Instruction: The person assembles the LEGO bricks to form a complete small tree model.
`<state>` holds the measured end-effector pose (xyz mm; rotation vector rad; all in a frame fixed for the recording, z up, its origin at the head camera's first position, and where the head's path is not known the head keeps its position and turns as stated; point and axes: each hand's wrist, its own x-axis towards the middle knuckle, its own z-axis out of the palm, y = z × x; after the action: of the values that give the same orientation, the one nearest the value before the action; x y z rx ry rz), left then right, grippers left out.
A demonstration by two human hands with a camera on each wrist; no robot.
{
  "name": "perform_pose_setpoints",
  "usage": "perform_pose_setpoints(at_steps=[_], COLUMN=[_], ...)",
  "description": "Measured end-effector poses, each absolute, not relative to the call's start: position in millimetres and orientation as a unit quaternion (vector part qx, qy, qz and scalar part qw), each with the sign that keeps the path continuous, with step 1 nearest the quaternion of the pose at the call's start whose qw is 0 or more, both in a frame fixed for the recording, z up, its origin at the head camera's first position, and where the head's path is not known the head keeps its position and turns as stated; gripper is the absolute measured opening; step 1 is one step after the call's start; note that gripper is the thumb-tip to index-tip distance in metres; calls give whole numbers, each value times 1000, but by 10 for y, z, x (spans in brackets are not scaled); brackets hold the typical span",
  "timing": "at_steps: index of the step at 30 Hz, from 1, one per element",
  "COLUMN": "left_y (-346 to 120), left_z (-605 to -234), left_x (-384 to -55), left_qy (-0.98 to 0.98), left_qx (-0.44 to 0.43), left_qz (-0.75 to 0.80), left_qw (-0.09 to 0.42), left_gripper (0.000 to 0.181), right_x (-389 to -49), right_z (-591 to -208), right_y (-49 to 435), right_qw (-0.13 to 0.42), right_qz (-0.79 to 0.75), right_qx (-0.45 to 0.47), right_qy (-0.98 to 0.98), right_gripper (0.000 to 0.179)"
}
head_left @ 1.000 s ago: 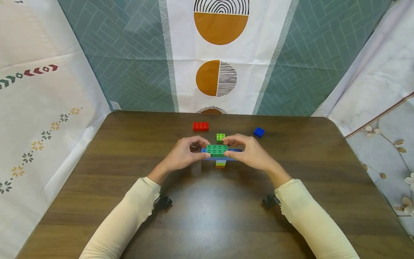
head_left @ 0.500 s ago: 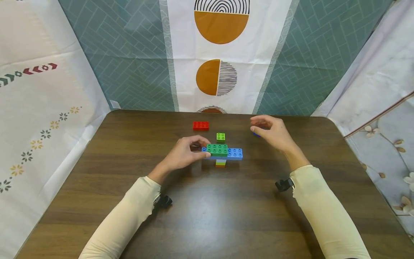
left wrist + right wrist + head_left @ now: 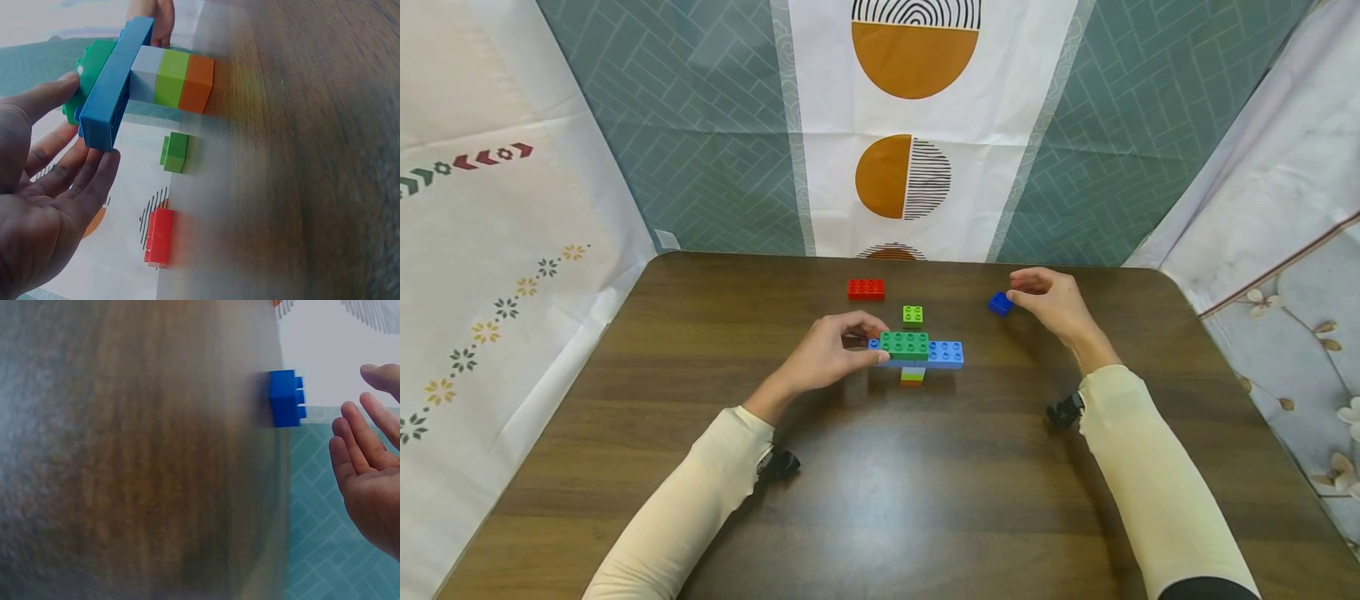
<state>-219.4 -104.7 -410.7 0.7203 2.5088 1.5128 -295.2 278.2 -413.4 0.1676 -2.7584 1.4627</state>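
A toy brick stack stands mid-table: a green brick lies across long blue bricks. In the left wrist view, a pale grey brick, a lime brick and an orange brick form the column beneath. My left hand holds the stack's left end, thumb against the green brick and fingers on the far side. My right hand hovers beside a dark blue brick, fingers loosely bent with nothing between them. The right wrist view shows a gap between that brick and the fingertips.
Behind the stack sits a small lime-green brick. Farther back and to the left lies a red brick. The wooden table ends at a patterned cloth hanging along its back edge.
My right hand has left the stack and travelled right and back to the dark blue brick, then shifted slightly right of it. My left hand stays at the stack.
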Motion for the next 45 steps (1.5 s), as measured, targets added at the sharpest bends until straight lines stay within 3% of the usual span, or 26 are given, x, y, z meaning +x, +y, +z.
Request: perform_pose_setpoints(at_steps=[17,35,45], left_y=[-1062,-1054,-1056], left_z=[-4097,-4101,-4099], left_x=[-2183,-2183,-2185], left_qy=[828,827,829], left_qx=[240,243,244], left_qz=[503,502,500], left_qw=[67,67,66], left_gripper=[33,34,33], right_x=[-3052,-3048,-2951], right_z=[-4348,-4335,-4093], right_y=[2816,2789,2641], right_qw=[-76,-79,-50], right_qz=[429,414,404], right_qx=[21,13,68], right_qy=[-900,-907,-911], right_gripper=[48,47,45])
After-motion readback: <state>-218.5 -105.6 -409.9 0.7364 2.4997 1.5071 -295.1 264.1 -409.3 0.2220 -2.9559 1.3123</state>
